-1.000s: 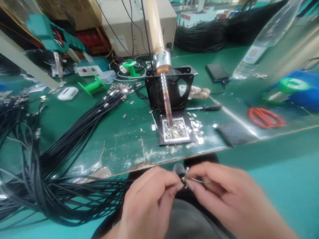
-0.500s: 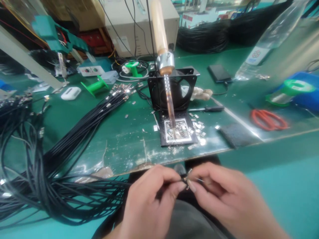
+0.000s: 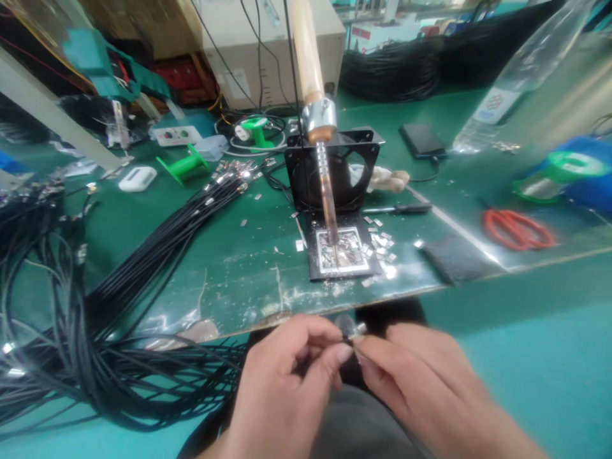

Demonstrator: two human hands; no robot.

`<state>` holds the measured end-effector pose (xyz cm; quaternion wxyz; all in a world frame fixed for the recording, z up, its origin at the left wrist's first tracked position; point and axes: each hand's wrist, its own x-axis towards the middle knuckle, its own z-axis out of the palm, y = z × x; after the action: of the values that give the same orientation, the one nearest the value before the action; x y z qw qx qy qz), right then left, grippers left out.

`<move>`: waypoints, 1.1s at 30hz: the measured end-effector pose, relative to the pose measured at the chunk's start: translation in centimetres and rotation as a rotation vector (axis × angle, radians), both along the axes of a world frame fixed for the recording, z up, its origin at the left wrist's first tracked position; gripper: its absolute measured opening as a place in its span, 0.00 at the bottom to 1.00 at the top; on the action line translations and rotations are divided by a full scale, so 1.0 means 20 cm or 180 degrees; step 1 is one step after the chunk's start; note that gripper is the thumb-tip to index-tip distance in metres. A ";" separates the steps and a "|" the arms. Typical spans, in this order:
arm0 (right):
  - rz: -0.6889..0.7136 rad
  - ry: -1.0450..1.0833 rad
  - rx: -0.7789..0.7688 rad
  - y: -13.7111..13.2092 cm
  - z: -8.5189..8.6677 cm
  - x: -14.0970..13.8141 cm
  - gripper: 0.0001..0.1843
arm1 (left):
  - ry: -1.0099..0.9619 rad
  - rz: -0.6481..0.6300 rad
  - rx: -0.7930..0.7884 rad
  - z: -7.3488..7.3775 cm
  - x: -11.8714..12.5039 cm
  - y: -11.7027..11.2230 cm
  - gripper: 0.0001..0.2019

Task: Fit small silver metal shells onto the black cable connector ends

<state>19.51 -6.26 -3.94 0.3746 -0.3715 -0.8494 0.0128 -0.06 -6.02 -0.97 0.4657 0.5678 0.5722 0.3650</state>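
Note:
My left hand is closed in a pinch on the end of a black cable, just past the table edge above my lap. A small metal connector pokes out at the fingertips, blurred. My right hand is closed against the same spot, its palm turned down. What its fingertips grip is hidden. Ahead of both hands, a soldering iron with a wooden handle hangs tip-down over a white-rimmed tray of small metal pieces. The black cable bundle lies to the left, more strands drooping over the edge.
A black fan frame stands behind the tray. Loose metal bits and a screwdriver lie to its right. Farther right are red-handled scissors, a solder spool and a plastic bottle. Green spools sit at left.
My right hand has rolled palm-down, its fingers now covering more of the connector. My left hand keeps its pinch and has barely moved.

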 end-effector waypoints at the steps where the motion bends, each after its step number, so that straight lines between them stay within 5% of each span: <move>1: 0.0010 -0.0069 -0.0004 0.00 0.00 0.01 0.11 | 0.0003 -0.0005 -0.0007 0.00 0.00 0.00 0.03; 7: -0.0203 0.0173 -0.0570 0.02 0.09 0.08 0.11 | 0.0231 -0.0110 0.0217 0.00 -0.01 0.00 0.07; 14: 0.0363 0.0273 -0.1237 0.07 0.12 0.12 0.14 | 0.0356 -0.0349 0.0709 -0.01 -0.02 -0.01 0.11; 22: 0.0380 0.0713 -0.2132 0.08 0.15 0.08 0.09 | 0.0419 -0.0415 0.1364 -0.02 -0.03 -0.01 0.12; 33: 0.0193 0.1236 -0.2808 0.08 0.14 0.05 0.09 | 0.0348 -0.0690 0.1218 -0.05 -0.07 -0.01 0.18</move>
<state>20.55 -4.62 -1.18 0.3323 -0.4607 -0.6878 0.4519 -1.42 -6.23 -1.95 0.3543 0.7229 0.4527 0.3834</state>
